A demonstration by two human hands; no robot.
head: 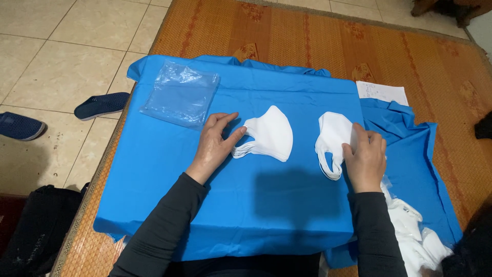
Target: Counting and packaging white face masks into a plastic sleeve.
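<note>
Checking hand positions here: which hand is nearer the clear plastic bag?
Left. The left hand lies just right of and below the clear plastic bag; the right hand is far across the blue cloth.

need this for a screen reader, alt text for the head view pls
Two hands work on a blue cloth: the left hand touches a stack of white masks, the right hand holds another white mask. Clear plastic bags lie at upper left.

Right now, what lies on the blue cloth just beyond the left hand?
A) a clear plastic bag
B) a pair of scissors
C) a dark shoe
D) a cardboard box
A: the clear plastic bag lies flat on the blue cloth just beyond the left hand, which touches a stack of white masks.
</note>
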